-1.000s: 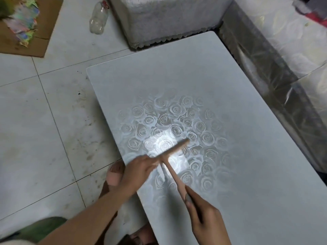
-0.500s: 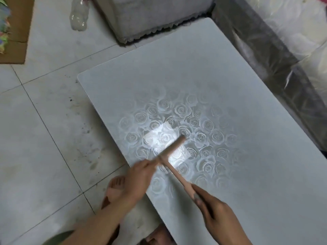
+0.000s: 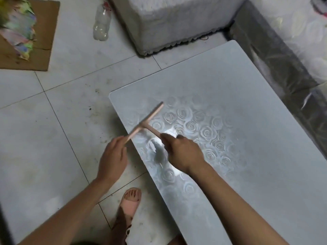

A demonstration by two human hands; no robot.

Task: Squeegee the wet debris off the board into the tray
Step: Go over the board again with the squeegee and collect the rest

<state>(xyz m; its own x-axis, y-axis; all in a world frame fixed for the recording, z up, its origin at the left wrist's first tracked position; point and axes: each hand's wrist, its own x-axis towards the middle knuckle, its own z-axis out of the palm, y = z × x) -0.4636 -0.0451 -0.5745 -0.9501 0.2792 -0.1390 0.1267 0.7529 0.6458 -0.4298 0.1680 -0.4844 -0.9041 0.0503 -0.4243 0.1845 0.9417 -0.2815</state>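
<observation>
Tiled floor (image 3: 53,138); sandalled foot (image 3: 131,198) beneath the hands. Right hand (image 3: 182,151) grips squeegee (image 3: 148,117) handle; left hand (image 3: 113,156), fingers relaxed, meets blade's near end at board (image 3: 247,121) edge. Likely mid-stroke; no tray visible, so next push needs one found.

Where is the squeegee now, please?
In the head view, the squeegee is over the board's left edge, its handle held by the right hand, the left hand beside its near end.
</observation>
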